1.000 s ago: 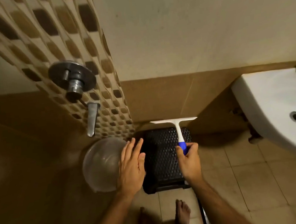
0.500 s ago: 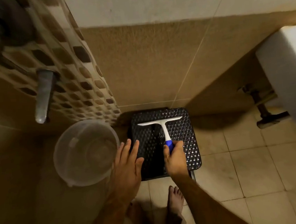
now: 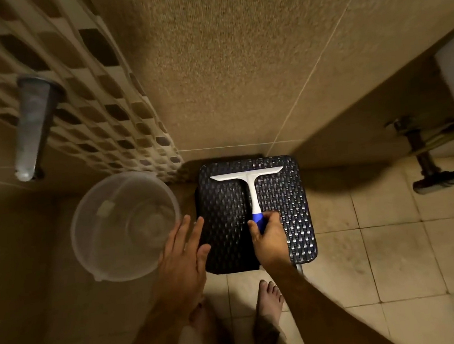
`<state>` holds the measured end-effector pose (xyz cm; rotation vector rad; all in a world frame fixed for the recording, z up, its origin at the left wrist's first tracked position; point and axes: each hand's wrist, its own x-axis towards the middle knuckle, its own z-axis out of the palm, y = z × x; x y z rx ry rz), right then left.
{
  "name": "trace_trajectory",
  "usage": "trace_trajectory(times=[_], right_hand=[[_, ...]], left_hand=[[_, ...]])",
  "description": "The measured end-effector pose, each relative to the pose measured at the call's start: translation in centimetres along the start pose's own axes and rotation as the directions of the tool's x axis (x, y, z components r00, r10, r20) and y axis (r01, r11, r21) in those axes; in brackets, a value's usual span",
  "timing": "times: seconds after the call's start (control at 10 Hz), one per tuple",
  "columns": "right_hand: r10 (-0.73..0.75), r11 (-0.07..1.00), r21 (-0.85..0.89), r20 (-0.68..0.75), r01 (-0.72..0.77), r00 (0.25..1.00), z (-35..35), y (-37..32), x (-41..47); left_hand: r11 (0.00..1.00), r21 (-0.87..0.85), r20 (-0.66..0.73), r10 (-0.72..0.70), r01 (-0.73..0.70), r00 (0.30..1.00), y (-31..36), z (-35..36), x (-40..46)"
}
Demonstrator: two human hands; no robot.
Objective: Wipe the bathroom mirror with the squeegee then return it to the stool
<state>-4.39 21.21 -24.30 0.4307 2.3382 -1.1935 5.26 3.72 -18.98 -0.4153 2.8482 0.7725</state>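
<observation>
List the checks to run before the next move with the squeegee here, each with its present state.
1. Right hand grips the blue handle end of the white T-shaped squeegee: ok.
2. Squeegee lies over the black woven-pattern stool: ok.
3. Squeegee lifted or resting: cannot tell.
4. Left hand free, fingers straight: ok.
5. Clear plastic bucket stands apart from the stool: ok.
6. Mirror wiped: cannot tell, none in view.

Both hands reached forward and down

The right hand [image 3: 269,237] curled in a grip; the left hand [image 3: 182,255] hovered flat, fingers straight and spread.
</observation>
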Motion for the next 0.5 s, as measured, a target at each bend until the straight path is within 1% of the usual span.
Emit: trace_trajectory(times=[0.1,0.2,0.3,0.4,0.5], right_hand=[[-0.017,1.000,-0.008,0.001,0.017,1.000,-0.1,0.3,0.1],[-0.070,0.993,-0.101,-0.060,0.063,0.996,-1.0,-0.1,-0.2],[-0.257,0.906,-0.377,-0.129,0.192,0.958,-2.5,-1.4,-1.0],[-0.435,0.788,-0.543,-0.160,0.288,0.886,-4.8,-4.8,-1.9],[-0.571,0.719,-0.583,-0.184,0.379,0.800,-8.1,-9.3,-3.3]], left_hand=[[1.000,0.012,0.007,0.010,-0.010,1.000,-0.3,0.4,-0.3],[0.999,0.031,0.020,0.007,-0.008,1.000,-0.1,0.2,-0.2],[0.995,0.095,0.025,0.016,-0.018,1.000,0.7,-0.5,-0.3],[0.979,0.202,-0.045,0.038,-0.028,0.998,2.6,-3.3,0.9],[0.965,0.254,-0.138,0.104,-0.067,0.985,5.6,-7.6,1.5]])
